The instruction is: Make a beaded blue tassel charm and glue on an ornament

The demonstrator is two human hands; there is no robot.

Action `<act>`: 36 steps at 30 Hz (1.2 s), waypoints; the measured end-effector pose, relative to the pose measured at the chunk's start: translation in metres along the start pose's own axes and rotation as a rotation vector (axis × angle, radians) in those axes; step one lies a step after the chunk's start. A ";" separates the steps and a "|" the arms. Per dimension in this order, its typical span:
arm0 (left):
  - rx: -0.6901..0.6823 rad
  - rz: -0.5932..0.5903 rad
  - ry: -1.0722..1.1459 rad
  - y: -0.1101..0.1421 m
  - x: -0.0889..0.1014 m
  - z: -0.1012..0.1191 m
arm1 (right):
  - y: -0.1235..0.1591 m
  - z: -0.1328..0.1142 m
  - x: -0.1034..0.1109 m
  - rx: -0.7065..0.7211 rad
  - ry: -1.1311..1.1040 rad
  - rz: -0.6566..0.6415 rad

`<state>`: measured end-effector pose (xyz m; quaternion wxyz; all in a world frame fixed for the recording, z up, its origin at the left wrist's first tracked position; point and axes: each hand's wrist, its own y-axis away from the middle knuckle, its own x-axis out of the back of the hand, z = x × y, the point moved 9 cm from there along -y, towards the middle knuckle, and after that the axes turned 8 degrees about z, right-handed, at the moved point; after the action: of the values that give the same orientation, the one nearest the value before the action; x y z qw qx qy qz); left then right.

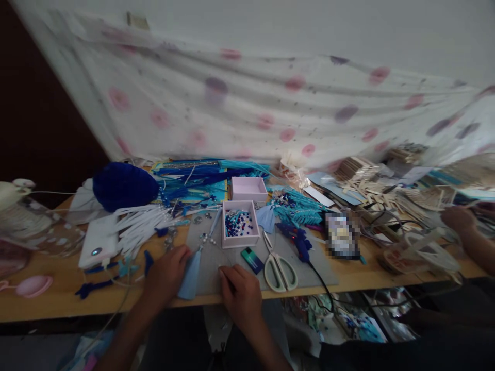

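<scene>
Left hand (167, 273), fingers curled, sits beside a pale-blue tassel (191, 278) on the grey mat (319, 270) — grip unclear — while, apart from it, the right hand (244, 292) curls near white-handled scissors (273, 253) and a blue glue gun (303, 246), its hold also unclear.

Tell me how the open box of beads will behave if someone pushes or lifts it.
The open box would probably slide rather than tip, being low and broad-based. Its loose, round beads would likely roll, and with its top open, tilting might spill them.
</scene>
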<state>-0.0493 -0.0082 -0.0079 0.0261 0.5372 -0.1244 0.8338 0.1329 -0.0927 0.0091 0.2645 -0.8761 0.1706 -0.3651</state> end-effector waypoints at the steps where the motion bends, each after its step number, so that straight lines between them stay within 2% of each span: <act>1: 0.001 -0.003 -0.008 0.000 -0.001 -0.001 | 0.000 0.000 0.000 -0.004 0.001 0.000; 12: 0.049 -0.029 -0.059 -0.001 -0.001 -0.002 | -0.001 -0.001 0.000 0.000 0.011 -0.020; 20: -0.011 0.038 -0.048 0.001 0.005 0.006 | 0.000 0.001 -0.001 0.021 -0.015 -0.008; 27: 0.031 0.038 0.003 0.001 0.007 0.006 | 0.001 0.002 -0.002 0.016 -0.017 -0.012; 36: -0.068 0.119 0.063 -0.002 0.010 0.008 | -0.001 -0.001 -0.001 0.025 0.006 -0.018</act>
<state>-0.0461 -0.0094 0.0047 -0.0015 0.5013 -0.1837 0.8456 0.1312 -0.0919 0.0095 0.2717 -0.8732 0.1591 -0.3720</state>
